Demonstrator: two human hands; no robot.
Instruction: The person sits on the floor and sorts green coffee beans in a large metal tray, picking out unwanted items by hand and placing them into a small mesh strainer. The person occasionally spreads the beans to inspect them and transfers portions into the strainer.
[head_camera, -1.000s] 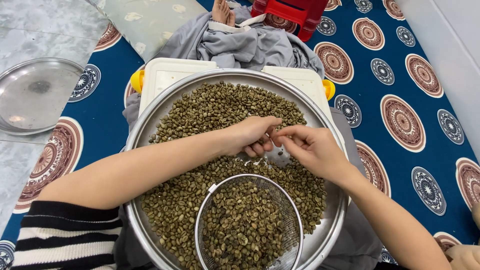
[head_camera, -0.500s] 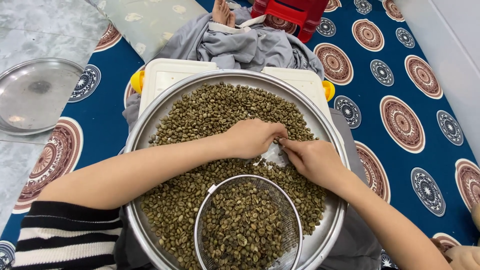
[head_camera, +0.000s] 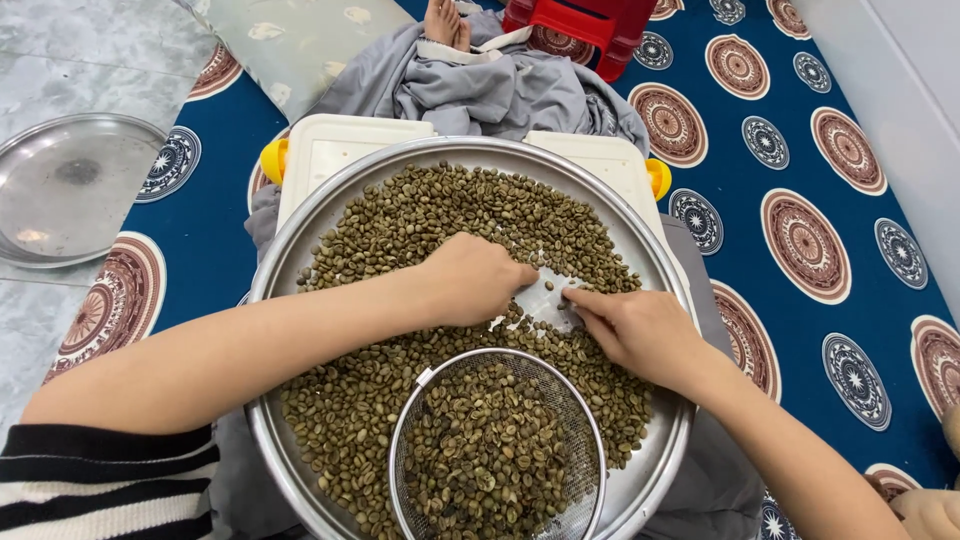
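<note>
A wide round steel tray (head_camera: 655, 478) holds a layer of green coffee beans (head_camera: 440, 215). A round wire sieve (head_camera: 497, 455), also full of beans, rests on the tray's near side. My left hand (head_camera: 470, 280) lies curled, knuckles up, on the beans in the tray's middle. My right hand (head_camera: 640, 332) rests beside it, its fingertips pointing left at the edge of a small bare patch (head_camera: 545, 298) of tray between the two hands. No bean shows in either hand.
The tray sits on a white box (head_camera: 345, 150) with yellow latches. Grey cloth (head_camera: 500, 90) is bunched behind it, on a blue mat (head_camera: 800, 150) with round patterns. A second steel tray (head_camera: 70, 190) lies at left. A red stool (head_camera: 590, 25), another person's foot (head_camera: 445, 20) and a wall (head_camera: 900, 60) are nearby.
Both hands have dropped from pinching together above the beans to resting on them. The right hand slid right and down, and a bare patch of tray has opened between the hands.
</note>
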